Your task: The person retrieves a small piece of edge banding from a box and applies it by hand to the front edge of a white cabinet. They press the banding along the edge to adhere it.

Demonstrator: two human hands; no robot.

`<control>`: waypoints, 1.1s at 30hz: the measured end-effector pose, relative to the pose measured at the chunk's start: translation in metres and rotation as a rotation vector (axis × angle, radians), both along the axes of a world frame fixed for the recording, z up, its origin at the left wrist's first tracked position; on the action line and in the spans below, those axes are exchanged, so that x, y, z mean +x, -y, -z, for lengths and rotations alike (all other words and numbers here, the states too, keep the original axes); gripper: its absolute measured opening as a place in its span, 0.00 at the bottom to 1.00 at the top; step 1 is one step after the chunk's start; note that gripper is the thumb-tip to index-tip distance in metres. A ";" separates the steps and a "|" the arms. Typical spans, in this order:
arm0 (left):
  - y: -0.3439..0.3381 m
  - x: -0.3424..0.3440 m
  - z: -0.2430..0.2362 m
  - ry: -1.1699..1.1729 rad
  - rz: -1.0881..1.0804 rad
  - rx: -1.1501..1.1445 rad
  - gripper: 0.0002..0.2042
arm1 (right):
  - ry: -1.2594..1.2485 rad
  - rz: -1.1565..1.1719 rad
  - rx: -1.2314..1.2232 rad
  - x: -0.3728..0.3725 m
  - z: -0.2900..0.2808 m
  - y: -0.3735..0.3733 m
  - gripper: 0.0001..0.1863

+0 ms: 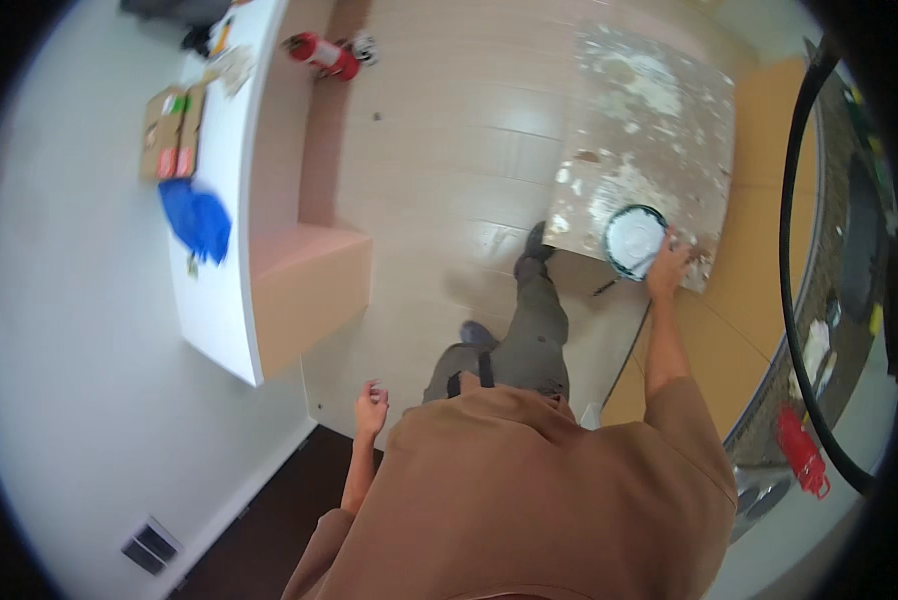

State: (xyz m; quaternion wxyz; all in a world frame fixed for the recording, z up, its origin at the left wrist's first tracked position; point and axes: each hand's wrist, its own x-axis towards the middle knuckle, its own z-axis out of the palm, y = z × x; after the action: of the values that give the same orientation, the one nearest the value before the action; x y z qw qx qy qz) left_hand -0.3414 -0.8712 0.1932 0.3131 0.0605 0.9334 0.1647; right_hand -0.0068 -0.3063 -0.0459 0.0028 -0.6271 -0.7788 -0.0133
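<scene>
A round bucket point(635, 241) with a dark rim and smooth white paste inside stands at the near edge of a worn, paint-spattered board point(584, 160). My right hand point(669, 268) reaches forward to the bucket's right side, its fingers closed at the rim. The grip itself is partly hidden. Just below the bucket, a short dark stick-like piece point(605, 288) juts out. My left hand point(372, 408) hangs low at my left side, away from any object, with its fingers loosely curled and apart and nothing visible in them.
To the left, a white counter point(219, 300) carries a blue cloth or bag point(197, 220) and cardboard boxes point(169, 135). A red fire extinguisher point(324, 56) is near its far end. At right, a cluttered worktop holds a red bottle point(801, 450); a black cable point(791, 200) curves before it.
</scene>
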 end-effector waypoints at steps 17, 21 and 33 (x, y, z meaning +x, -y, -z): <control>0.231 0.033 0.044 -0.344 -0.615 0.496 0.14 | -0.892 -0.704 -0.566 -0.161 -0.113 0.301 0.05; 0.227 -0.119 -0.048 -0.653 -0.526 0.547 0.12 | -0.986 -0.830 -0.907 -0.212 -0.090 0.407 0.06; 0.226 -0.357 0.022 -0.920 -0.284 0.481 0.20 | -0.862 -1.093 -1.410 -0.375 0.097 0.579 0.13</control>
State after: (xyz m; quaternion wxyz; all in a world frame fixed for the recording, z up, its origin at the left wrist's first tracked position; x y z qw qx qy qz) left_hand -0.6983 -1.0969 0.1712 -0.1761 0.0696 0.9091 0.3711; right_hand -0.3815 -0.8856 -0.1433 -0.0820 0.0090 -0.7230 0.6859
